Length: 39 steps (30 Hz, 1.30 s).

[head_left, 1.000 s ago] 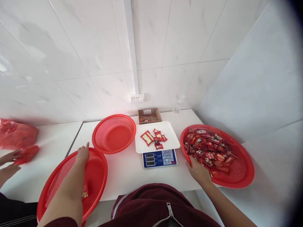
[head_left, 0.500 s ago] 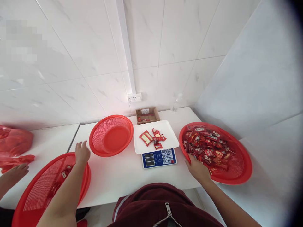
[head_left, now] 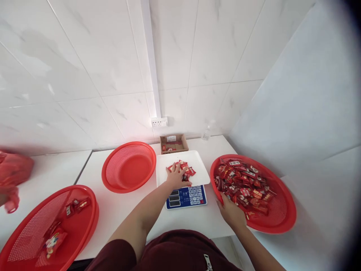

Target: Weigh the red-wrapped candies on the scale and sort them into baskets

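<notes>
My left hand [head_left: 175, 177] reaches over the white tray [head_left: 200, 163] of a scale, palm down with its fingers spread over several red-wrapped snack packets [head_left: 189, 171]. The hand partly hides them, and whether it presses on them is unclear. Below the tray shows the blue keypad panel of the scale [head_left: 186, 197]. At the right, my right hand [head_left: 232, 213] is closed on the near left rim of a large red basket [head_left: 287, 199], thumb over the edge. A heap of small red packets [head_left: 245, 184] fills much of that basket, which tilts toward me.
A bare red basket [head_left: 129, 165] stands left of the scale. Nearer, another red basket [head_left: 87, 229] holds a few packets. Behind are a cardboard box [head_left: 174, 143] and a clear bottle [head_left: 206, 133]. Another person's blurred hand [head_left: 3, 197] is by red plastic bags [head_left: 15, 167].
My left hand has moved from above the near left basket to the packets on the scale tray. My right hand stays on the basket rim. The other person's hand has shifted left.
</notes>
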Each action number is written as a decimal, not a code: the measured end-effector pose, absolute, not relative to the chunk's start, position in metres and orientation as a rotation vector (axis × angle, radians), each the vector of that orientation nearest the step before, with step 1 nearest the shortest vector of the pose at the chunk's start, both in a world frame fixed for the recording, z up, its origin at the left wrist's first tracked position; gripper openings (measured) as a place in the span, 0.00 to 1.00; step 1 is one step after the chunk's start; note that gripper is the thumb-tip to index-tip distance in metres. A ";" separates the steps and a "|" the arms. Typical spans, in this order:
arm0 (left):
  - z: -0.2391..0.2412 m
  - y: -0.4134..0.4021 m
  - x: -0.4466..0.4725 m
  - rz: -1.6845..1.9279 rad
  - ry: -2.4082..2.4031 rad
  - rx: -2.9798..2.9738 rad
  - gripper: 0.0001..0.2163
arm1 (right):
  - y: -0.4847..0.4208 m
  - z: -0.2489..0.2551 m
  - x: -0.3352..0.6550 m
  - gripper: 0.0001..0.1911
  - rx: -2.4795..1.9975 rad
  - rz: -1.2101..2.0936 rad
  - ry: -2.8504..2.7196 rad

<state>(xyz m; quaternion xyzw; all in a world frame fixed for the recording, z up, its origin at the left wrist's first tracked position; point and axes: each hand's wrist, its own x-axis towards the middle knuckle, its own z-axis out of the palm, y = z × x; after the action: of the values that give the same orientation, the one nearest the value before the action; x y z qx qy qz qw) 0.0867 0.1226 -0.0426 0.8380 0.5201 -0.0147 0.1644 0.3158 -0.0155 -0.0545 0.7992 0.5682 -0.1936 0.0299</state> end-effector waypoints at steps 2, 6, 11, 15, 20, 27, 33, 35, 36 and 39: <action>-0.043 0.126 0.093 -0.056 1.470 2.440 0.34 | -0.015 -0.054 0.316 0.27 2.457 -0.593 1.759; -0.044 0.126 0.093 0.070 1.526 2.486 0.27 | -0.014 -0.053 0.316 0.26 2.443 -0.590 1.744; -0.044 0.129 0.085 0.191 1.598 2.422 0.19 | -0.015 -0.051 0.316 0.26 2.426 -0.603 1.760; -0.032 0.138 0.066 0.359 1.711 2.344 0.16 | -0.015 -0.048 0.316 0.26 2.426 -0.612 1.758; -0.006 0.148 0.000 0.812 2.066 2.091 0.15 | -0.015 -0.046 0.314 0.26 2.429 -0.623 1.753; -0.015 0.137 -0.062 0.539 2.415 1.935 0.26 | -0.015 -0.052 0.317 0.26 2.437 -0.591 1.793; -0.042 0.125 0.024 0.221 1.463 2.566 0.34 | -0.015 -0.053 0.318 0.26 2.438 -0.581 1.774; -0.047 0.128 0.059 0.147 1.240 2.619 0.37 | -0.015 -0.052 0.317 0.26 2.436 -0.595 1.770; -0.048 0.131 0.075 0.121 1.194 2.624 0.38 | -0.014 -0.052 0.317 0.26 2.438 -0.606 1.769; -0.050 0.143 0.110 0.057 1.211 2.595 0.39 | -0.014 -0.052 0.317 0.26 2.449 -0.630 1.763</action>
<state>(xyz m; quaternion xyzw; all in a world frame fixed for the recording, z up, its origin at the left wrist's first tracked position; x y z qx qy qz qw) 0.1101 0.1431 -0.0499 0.8973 0.4188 0.0198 0.1380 0.3173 -0.0140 -0.0517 0.7941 0.5716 -0.2044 0.0294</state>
